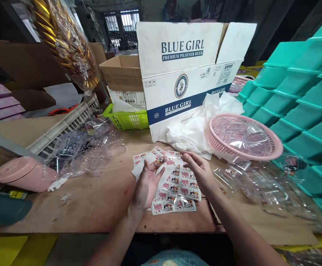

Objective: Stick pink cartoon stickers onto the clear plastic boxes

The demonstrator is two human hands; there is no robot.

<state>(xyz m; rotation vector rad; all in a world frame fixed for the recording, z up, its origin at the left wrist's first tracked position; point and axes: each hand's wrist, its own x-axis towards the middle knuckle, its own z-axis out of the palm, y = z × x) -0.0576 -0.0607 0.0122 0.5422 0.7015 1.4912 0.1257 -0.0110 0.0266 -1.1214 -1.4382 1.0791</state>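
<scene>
Several sheets of cat-and-pink-print stickers (pixel 174 181) lie overlapped on the wooden table, with a plain white piece of paper (pixel 140 168) among them at the left. My left hand (pixel 147 181) is turned palm up over their left side, thumb and fingers apart. At its fingertips is a small cat sticker (pixel 160 160), which seems to rest against the fingers. Above the right side of the sheets, my right hand (pixel 201 171) has loosely bent fingers, their tips a little apart. I see nothing in them.
Clear plastic packs lie at left (pixel 86 147) and right (pixel 269 184). A pink basket (pixel 277 147) holds more. Behind stand a Blue Girl carton (pixel 194 81), white tissue (pixel 185 133) and a green basket (pixel 130 120). Teal bins (pixel 302 96) rise at right; a pink container (pixel 25 173) lies left.
</scene>
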